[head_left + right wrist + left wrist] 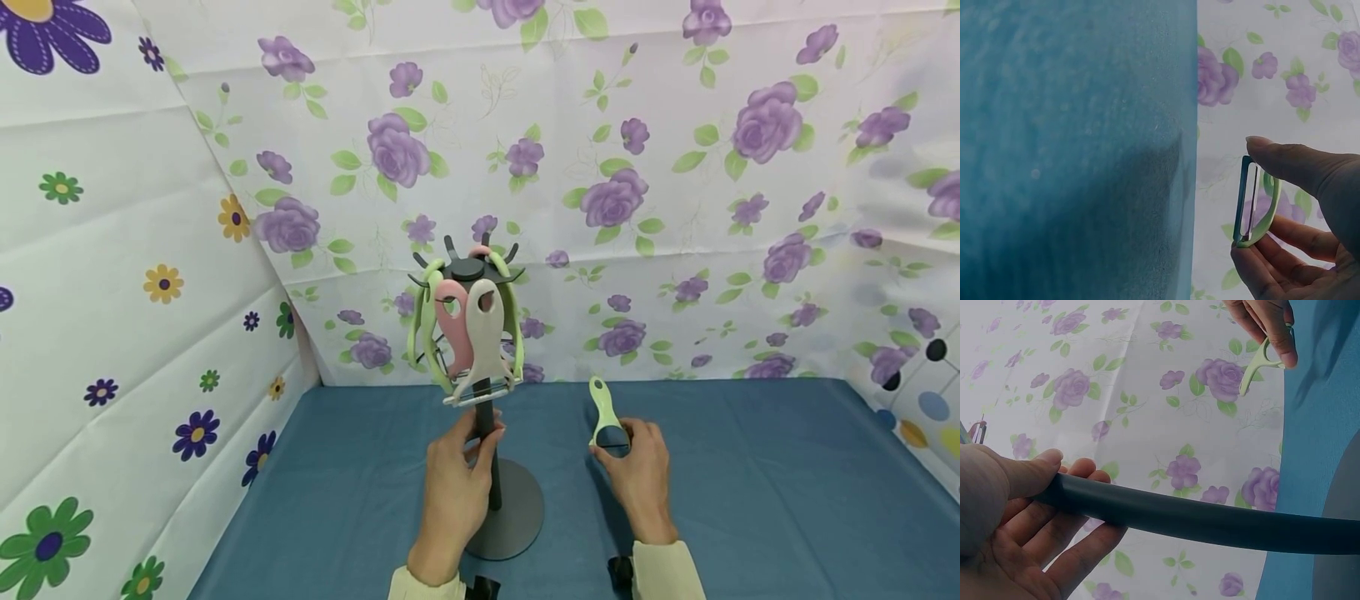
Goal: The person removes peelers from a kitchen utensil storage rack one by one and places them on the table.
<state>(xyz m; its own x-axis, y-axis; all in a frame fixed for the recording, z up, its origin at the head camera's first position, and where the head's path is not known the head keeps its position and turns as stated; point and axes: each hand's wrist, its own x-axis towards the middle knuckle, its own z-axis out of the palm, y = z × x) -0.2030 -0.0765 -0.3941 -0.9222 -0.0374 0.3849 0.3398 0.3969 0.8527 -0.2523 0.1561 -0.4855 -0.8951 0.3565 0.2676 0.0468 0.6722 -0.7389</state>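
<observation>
Green peeler (604,408), at two o'clock from the round base (517,517), is pinched by the right hand (641,475); the post (486,421), gripped by the left hand (456,492), is best steadied, the blade (1252,203) untouched.

Pale green on the lone peeler (602,404) at right. Dark grey on the stand (486,417) to its left, with pink, off-white and light green among the hanging peelers (486,337). Plain blue across the tablecloth (750,492). White with purple roses and green leaves on the far cloth (525,208); white with purple, yellow and green flowers on the left cloth (112,325). Cream on the near sleeves (666,571).
</observation>
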